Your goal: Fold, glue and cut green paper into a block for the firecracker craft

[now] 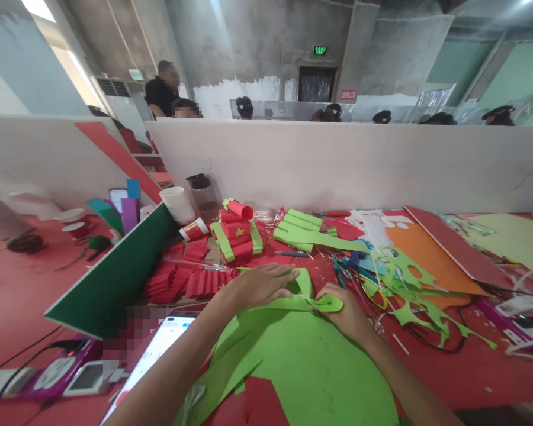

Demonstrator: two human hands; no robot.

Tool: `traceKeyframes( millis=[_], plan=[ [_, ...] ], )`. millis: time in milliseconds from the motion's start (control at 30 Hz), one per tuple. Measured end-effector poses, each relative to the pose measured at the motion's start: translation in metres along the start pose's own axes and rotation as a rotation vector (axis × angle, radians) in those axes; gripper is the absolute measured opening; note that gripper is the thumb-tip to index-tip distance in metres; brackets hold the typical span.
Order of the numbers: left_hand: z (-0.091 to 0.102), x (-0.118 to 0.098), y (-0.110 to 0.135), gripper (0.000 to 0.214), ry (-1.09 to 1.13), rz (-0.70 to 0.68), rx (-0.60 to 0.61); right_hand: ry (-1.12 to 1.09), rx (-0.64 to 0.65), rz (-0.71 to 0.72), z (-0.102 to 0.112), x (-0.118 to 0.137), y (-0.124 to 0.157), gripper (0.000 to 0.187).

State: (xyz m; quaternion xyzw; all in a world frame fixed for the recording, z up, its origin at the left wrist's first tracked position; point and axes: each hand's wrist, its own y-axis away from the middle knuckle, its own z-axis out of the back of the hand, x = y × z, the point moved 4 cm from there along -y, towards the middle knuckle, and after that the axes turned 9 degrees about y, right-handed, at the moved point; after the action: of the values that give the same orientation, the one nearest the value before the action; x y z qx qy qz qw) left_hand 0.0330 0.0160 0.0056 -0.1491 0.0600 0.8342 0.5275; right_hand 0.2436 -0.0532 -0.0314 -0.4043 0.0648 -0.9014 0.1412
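Note:
A large rounded piece of bright green craft sheet point(320, 367) lies in front of me on the table. Along its far edge runs a long green strip point(275, 306), bent and looped at its right end. My right hand point(340, 307) has its fingers closed around that folded end. My left hand point(262, 287) rests over the strip, fingers stretched out towards the right and thumb apart from them. A red piece point(260, 402) sits at the sheet's near edge. Just beyond my hands stands a red bundle point(238, 234) with green bands and a star.
A phone point(160, 349) lies by my left forearm, beside a green board point(119, 278). Red folded pieces point(204, 281) and green rolls point(299, 228) lie farther back. Right are pliers point(344, 275), green scraps point(408, 275) and a power strip point(510, 319). A white partition point(337, 168) closes off the back.

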Motion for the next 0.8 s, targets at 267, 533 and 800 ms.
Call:
traceKeyframes(
  millis=[267,533,800],
  plan=[
    [-0.001,0.0,0.001,0.059,-0.018,-0.01,-0.011,-0.108,0.175,-0.14,0.003,-0.006,-0.009,0.037],
    [-0.001,0.001,-0.001,0.062,0.001,0.023,0.028,-0.1,0.245,-0.08,0.009,-0.002,-0.036,0.009],
    [-0.002,0.002,-0.001,0.063,0.013,0.008,-0.011,-0.059,-0.073,-0.098,-0.007,-0.01,-0.038,0.015]
  ],
)
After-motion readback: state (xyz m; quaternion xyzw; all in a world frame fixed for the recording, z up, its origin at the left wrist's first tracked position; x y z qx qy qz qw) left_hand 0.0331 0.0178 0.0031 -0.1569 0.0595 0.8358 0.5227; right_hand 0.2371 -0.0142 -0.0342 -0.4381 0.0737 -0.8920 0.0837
